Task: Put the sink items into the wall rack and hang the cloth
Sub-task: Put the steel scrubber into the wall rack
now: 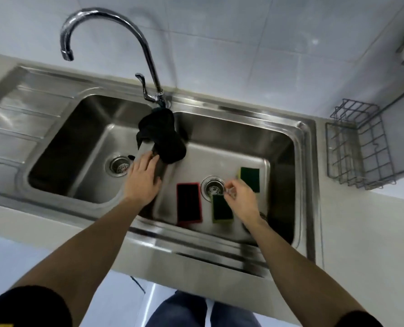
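Head view shows, lowest in the frame, two bare forearms reaching up into a steel double sink (304, 175). The right hand (240, 197) hovers over the near green sponge (221, 210) beside the drain (212, 188); its fingers are curled, but blur hides whether they pinch anything, so I cannot tell. The left hand (143, 177) lies with straight fingers on the divider between the basins, holding nothing, just below the black cloth (162, 135) draped there under the tap (116, 31).

The red sponge (188, 204) and a second green sponge (250, 179) lie on the right basin floor. I judge the task is at its first pick (nothing seems to be in the rack yet). Next move needs a firm grasp on one sponge, then a carry to the wire rack (359, 147) at middle right, on the pale tiled wall above the light counter.
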Motion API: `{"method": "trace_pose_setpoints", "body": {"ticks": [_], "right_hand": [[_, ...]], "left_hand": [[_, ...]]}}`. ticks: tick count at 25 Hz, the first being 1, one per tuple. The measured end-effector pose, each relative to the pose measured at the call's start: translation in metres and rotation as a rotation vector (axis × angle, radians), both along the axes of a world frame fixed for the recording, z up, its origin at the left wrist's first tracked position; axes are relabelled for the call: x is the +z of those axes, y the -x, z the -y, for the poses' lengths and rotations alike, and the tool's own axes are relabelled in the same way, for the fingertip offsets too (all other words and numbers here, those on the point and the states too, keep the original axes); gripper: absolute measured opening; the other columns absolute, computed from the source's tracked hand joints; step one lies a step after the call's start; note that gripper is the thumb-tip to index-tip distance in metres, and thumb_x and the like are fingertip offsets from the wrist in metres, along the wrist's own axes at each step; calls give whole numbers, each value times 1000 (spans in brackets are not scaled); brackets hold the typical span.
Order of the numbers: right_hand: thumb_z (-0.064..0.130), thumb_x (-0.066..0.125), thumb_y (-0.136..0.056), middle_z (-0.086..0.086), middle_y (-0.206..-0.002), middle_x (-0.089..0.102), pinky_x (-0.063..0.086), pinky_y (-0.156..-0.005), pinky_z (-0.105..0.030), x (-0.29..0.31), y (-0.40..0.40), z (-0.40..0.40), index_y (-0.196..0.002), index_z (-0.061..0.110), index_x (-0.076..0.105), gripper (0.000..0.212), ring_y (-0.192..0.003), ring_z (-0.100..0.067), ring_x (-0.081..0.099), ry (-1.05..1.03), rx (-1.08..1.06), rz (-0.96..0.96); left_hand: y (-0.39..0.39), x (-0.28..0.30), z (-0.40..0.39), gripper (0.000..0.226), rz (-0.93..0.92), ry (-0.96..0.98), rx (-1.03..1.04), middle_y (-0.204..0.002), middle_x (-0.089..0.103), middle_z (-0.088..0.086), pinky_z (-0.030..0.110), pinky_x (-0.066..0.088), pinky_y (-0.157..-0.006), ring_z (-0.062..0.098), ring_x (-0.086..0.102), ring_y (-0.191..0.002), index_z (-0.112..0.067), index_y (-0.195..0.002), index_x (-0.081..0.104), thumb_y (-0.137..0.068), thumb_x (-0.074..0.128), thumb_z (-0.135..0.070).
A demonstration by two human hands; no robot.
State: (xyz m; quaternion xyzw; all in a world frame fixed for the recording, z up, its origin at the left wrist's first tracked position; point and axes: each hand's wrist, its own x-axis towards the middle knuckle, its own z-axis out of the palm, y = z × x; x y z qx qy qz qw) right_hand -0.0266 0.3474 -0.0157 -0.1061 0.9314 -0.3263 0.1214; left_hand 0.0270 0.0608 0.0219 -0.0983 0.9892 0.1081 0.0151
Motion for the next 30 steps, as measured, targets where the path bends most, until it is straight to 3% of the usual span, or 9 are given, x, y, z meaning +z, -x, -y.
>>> {"method": "trace_pose_setpoints", "body": {"ticks": [5,13,17,23,30], "right_hand": [[23,65,-86,-6,-127,58,47,-96,-38,-36,-12,-25,-121,22,55,36,-119,-29,53,-335,-47,140],[18,53,-94,-10,-152,33,37,-108,-49,-65,-10,-56,-145,18,36,54,-136,-37,32,-513,-108,378],[14,49,-95,-17,-152,30,34,-109,-49,-74,-9,-57,-148,13,28,58,-135,-43,31,-532,-198,473],[13,53,-93,-23,-139,48,39,-104,-47,-75,-4,-56,-145,11,27,59,-132,-42,36,-613,-213,473],[40,71,-82,-18,-138,46,41,-103,-45,-66,-6,-54,-136,5,43,70,-129,-36,42,-737,-182,473]], "left_hand": [[-10,-32,24,81,109,94,-20,-162,3,11,43,7,-122,25,0,-150,-4,-152,5,-89,51,-25],[-13,-40,23,81,106,174,-16,-162,2,12,45,11,-122,24,0,-150,-4,-152,1,-90,45,-30],[-13,-39,20,79,121,192,-8,-162,-2,12,44,8,-122,25,-3,-150,-4,-152,-2,-92,42,-30],[-13,-39,20,77,111,199,-10,-162,-1,13,45,8,-122,25,-3,-150,-3,-152,0,-92,42,-28],[-12,-43,21,78,105,209,-11,-162,0,13,45,9,-122,26,-2,-150,-3,-152,0,-91,42,-28]]}}
